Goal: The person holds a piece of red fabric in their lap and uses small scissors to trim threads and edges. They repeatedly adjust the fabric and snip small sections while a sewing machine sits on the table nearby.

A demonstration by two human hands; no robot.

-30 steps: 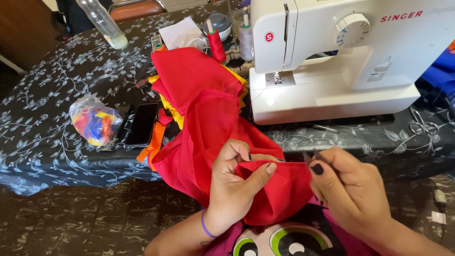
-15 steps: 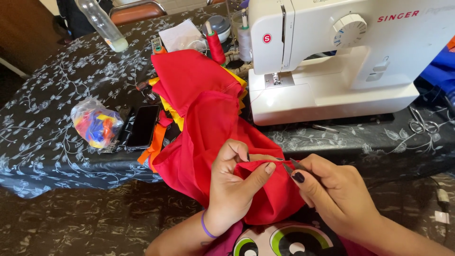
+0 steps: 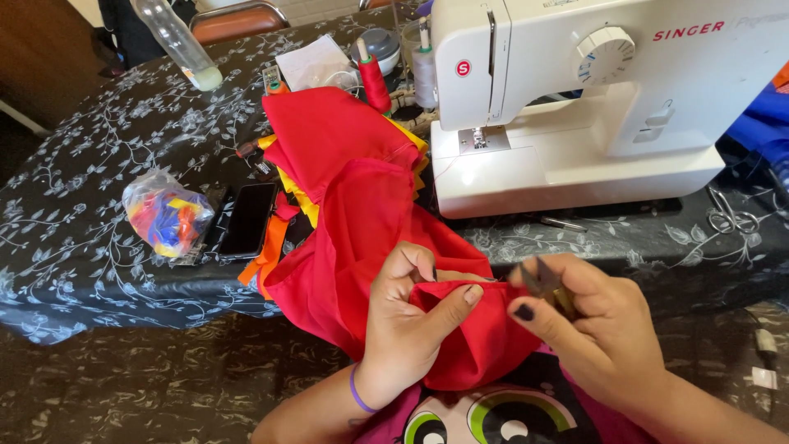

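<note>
Right hand (image 3: 604,329) edged back, seemingly.

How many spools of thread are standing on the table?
2: a red spool behind the red fabric, and a pale spool beside it, next to the sewing machine. Others may be hidden behind the machine.

Home sewing corner: sewing machine (image 3: 575,99), thread spools (image 3: 374,82), patterned tablecloth (image 3: 82,238).
</note>
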